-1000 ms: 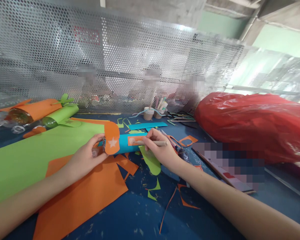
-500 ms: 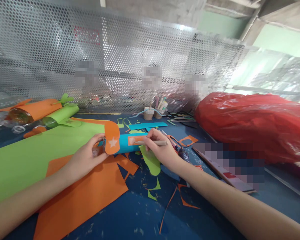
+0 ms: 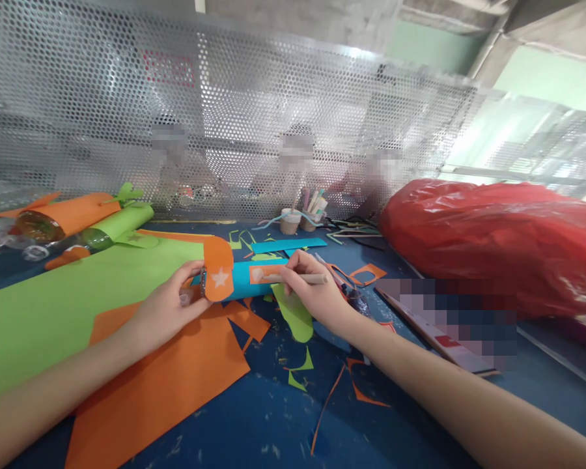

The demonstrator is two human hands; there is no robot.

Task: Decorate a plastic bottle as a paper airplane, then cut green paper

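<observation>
A plastic bottle wrapped in blue paper [image 3: 243, 288] lies sideways in front of me. My left hand [image 3: 162, 314] closes around its clear end at the left. Near that end, a rounded orange paper piece [image 3: 219, 255] with a pale star wraps over the blue. On the blue side sits an orange rectangle [image 3: 254, 270] bearing a pale round mark. My right hand [image 3: 316, 296] pinches a pale marker pen [image 3: 314, 279], its tip pointing left onto the rectangle beside the mark. Below the right fingers is a rounded green paper piece [image 3: 297, 319].
Large green paper [image 3: 78, 299] and orange paper [image 3: 161, 384] sheets cover the left. Paper-wrapped bottles [image 3: 85, 213] lie at the back left. Two cups [image 3: 290, 223], one with pens, stand by the perforated metal screen [image 3: 254, 98]. A red plastic bag [image 3: 483, 241] and a board [image 3: 434, 332] occupy the right.
The pen tip stays at the orange rectangle, with at most a tiny shift. Both hands and the bottle hold nearly the same positions.
</observation>
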